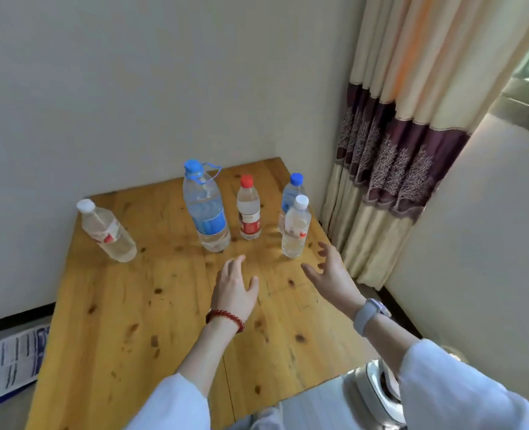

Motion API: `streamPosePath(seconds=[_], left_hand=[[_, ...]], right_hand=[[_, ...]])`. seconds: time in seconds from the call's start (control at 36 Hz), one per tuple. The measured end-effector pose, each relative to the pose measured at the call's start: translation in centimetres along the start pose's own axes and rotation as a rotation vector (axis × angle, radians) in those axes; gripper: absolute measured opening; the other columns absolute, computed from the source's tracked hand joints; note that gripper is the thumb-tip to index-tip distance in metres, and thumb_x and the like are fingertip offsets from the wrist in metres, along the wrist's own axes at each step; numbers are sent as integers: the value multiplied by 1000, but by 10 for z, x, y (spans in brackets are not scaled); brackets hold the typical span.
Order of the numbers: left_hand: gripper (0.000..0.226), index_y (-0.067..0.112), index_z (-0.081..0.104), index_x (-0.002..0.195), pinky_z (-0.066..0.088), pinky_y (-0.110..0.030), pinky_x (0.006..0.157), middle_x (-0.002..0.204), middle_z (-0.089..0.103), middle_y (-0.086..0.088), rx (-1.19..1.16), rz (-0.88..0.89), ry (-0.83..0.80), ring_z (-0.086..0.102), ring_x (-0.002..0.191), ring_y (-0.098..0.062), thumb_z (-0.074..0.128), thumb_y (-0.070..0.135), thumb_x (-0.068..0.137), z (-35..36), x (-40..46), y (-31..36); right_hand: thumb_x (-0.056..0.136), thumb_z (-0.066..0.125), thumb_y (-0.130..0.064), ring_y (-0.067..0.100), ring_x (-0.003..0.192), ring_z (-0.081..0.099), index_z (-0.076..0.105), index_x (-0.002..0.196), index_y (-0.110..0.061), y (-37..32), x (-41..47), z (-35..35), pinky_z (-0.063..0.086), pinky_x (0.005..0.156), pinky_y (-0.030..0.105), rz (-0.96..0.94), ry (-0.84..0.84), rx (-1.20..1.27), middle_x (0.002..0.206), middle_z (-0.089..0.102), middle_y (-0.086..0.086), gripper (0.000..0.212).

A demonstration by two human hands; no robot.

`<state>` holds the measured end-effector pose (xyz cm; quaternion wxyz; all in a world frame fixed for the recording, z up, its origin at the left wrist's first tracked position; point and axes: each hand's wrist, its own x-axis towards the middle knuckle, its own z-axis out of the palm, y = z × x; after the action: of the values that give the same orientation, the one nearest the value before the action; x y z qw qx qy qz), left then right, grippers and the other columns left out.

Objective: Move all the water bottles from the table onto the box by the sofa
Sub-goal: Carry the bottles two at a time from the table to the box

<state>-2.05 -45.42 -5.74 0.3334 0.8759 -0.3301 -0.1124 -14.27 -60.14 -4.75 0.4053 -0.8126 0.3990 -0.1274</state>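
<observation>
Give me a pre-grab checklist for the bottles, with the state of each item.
1. Left hand free: ok, open, holding nothing.
2. Right hand free: ok, open beside the white-capped bottle.
3. Bottles upright: ok for the large blue-capped bottle and red-capped bottle.
4. Caps on: ok on all five.
5. Small blue-capped bottle reachable: not ok, partly behind the white-capped one.
6. Box by the sofa: cannot tell.

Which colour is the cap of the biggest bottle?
Blue, on the biggest bottle, seen in the head view.
</observation>
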Motion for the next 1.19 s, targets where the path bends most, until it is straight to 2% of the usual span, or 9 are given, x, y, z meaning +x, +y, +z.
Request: streamPosePath(seconds=[0.22, 0.36, 0.47, 0.56, 0.61, 0.72, 0.94, 1.03, 1.19], left_hand=[[82, 7, 3, 144, 18, -34, 111, 153, 10, -17, -55, -46, -21, 12, 141, -29, 58, 26, 85, 35, 141, -6], [103, 0, -6, 142, 9, -36, 115, 153, -1, -21, -115, -154, -10, 3, 142, -31, 69, 29, 77, 60, 206, -14], [101, 2, 9, 141, 19, -38, 114, 149, 18, -21, -229, -189, 69, 19, 138, -32, 77, 22, 69, 76, 238, -22], [86, 6, 26, 135, 36, -34, 99, 136, 41, -17, -306, -183, 126, 43, 123, -32, 78, 18, 68, 86, 250, -29], [80, 11, 32, 131, 42, -35, 93, 130, 47, -13, -312, -159, 133, 50, 116, -30, 79, 21, 67, 90, 252, -30], [77, 14, 39, 126, 45, -42, 95, 125, 51, -10, -273, -44, 56, 51, 114, -26, 81, 26, 62, 94, 241, -30], [67, 20, 45, 118, 45, -21, 79, 110, 59, 0, -382, 181, -127, 58, 100, -14, 79, 33, 62, 86, 175, -3], [57, 42, 40, 111, 40, -6, 75, 104, 55, 13, -465, 269, -222, 54, 95, 3, 68, 49, 61, 87, 146, 24], [82, 16, 33, 118, 39, -22, 72, 103, 49, 3, -476, 360, -467, 51, 92, -15, 58, 58, 52, 112, 67, 87]], right_hand=[[79, 69, -34, 23, 141, 16, 6, 145, -11, -8, 117, 27, 22, 115, 38, 105, 103, 153, 152, 14, 10, 94], [75, 71, -31, 22, 123, 41, 24, 139, -11, 6, 159, 38, 41, 98, 38, 170, 66, 203, 135, 38, 7, 82], [74, 72, -32, 15, 104, 54, 29, 131, -18, 18, 168, 49, 43, 75, 22, 190, 114, 249, 118, 52, -2, 72], [72, 74, -33, 25, 105, 56, 33, 128, -14, 28, 170, 54, 51, 80, 35, 180, 89, 291, 117, 56, 9, 72], [69, 76, -38, 21, 102, 58, 35, 123, -17, 34, 168, 54, 52, 80, 35, 192, 79, 299, 113, 58, 5, 70], [63, 76, -45, -11, 93, 50, 23, 108, -46, 38, 154, 48, 42, 69, 13, 250, 138, 295, 102, 49, -25, 70], [55, 78, -48, -4, 95, 51, 30, 121, -33, 47, 90, 6, 41, 68, 14, 263, 249, 378, 103, 48, -24, 83], [52, 78, -46, 0, 100, 53, 32, 117, -33, 50, 51, -17, 45, 71, 15, 243, 340, 455, 109, 51, -17, 80], [51, 73, -53, -5, 98, 55, 37, 110, -40, 68, -56, -62, 43, 79, 8, 225, 594, 504, 110, 53, -13, 71]])
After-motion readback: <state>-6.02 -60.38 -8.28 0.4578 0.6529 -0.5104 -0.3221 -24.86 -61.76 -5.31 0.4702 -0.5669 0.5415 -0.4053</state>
